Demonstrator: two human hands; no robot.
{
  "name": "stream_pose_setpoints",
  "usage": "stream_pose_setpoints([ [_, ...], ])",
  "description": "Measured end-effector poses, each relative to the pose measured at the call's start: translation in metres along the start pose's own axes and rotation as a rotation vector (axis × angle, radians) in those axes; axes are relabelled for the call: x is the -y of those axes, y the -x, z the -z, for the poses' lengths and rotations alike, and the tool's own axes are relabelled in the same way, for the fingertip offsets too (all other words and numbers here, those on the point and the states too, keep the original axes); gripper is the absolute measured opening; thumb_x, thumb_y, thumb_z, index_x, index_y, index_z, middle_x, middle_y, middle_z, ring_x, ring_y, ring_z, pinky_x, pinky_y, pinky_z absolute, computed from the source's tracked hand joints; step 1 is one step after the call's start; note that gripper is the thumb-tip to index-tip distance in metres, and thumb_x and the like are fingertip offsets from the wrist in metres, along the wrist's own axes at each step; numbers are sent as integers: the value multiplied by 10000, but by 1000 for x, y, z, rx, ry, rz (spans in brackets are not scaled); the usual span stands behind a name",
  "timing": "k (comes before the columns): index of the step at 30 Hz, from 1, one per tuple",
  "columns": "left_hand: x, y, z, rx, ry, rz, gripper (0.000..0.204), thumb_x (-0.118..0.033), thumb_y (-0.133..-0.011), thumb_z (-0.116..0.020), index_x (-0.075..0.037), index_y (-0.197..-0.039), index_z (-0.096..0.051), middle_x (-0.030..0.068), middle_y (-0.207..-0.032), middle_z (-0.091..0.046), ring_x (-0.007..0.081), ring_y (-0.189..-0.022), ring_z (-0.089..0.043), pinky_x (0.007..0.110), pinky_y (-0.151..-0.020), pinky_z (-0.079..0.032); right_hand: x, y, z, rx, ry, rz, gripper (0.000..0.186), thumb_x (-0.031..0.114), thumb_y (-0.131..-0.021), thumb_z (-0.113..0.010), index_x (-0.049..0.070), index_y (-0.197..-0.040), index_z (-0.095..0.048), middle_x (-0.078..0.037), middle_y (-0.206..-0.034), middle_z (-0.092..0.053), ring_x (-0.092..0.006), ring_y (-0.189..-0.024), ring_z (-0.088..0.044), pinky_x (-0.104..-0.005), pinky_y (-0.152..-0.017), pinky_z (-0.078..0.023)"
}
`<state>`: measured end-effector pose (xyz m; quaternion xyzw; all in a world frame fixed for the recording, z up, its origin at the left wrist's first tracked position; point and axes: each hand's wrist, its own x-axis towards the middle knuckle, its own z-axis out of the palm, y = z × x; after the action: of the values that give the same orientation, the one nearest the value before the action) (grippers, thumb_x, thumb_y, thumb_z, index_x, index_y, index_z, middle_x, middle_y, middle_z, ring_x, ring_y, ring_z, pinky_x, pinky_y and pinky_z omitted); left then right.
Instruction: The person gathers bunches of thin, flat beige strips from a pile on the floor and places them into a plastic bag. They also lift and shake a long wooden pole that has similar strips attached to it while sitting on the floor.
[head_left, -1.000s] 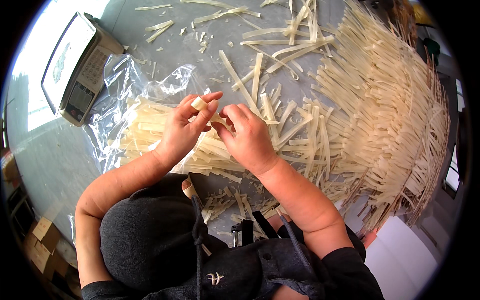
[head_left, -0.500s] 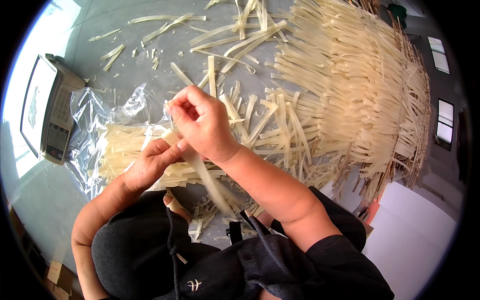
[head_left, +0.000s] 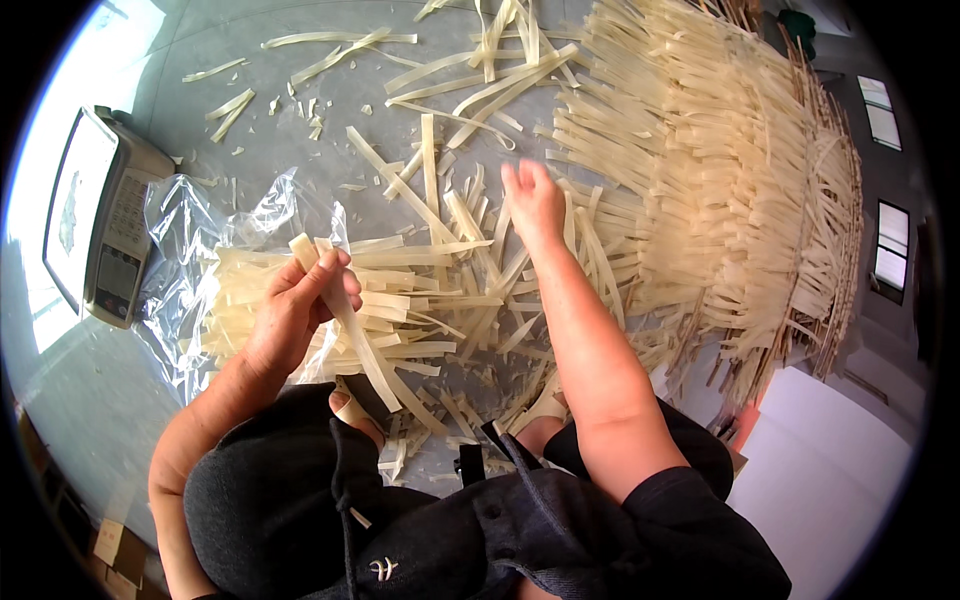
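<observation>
In my left hand [head_left: 300,300] are long, flat, pale translucent strips [head_left: 357,350], pinched near their upper ends and hanging down toward my legs. The hand is over a pile of similar strips [head_left: 410,305] lying on crumpled clear plastic [head_left: 175,310]. My right hand [head_left: 532,205] is stretched forward over loose strips [head_left: 580,230], just left of a large layered mass of strips [head_left: 720,170] with thin brown sticks along its edge; its fingers are curled, and I cannot make out what is between them.
A scale [head_left: 125,230] stands at left on the grey floor [head_left: 230,170], where scraps are scattered. My sandalled feet [head_left: 355,410] are below the pile. Cardboard boxes [head_left: 120,550] are at lower left, and a white board [head_left: 820,450] is at lower right.
My right hand has left my left hand and moved out to the right and forward. My left hand has lowered since a second ago, and longer strips now hang from it.
</observation>
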<state>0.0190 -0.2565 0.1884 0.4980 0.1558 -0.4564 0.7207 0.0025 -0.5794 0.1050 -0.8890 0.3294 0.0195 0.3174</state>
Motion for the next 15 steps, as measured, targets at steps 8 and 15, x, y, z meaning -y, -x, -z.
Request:
stream_pose_setpoints([
  [8,6,3,10,-93,15,2,272,-302,-992,-486,-59,-1102,-536,25,-846,-606,128,-774,-588,267,-747,-485,-39,17,-72,58,-35,-26,422,316,-700,-775,74,-939,-526,-113,-855,-633,-308,-811,-633,-417,-693,-498],
  [15,7,5,14,-147,30,11,252,-284,-995,-481,-65,-1104,-543,22,-831,-597,129,-761,-583,278,-744,-493,55,-17,-97,-49,333,55,917,402,-638,-806,145,-1377,-329,-158,-1250,-482,-302,-1110,-520,-476,-884,-457],
])
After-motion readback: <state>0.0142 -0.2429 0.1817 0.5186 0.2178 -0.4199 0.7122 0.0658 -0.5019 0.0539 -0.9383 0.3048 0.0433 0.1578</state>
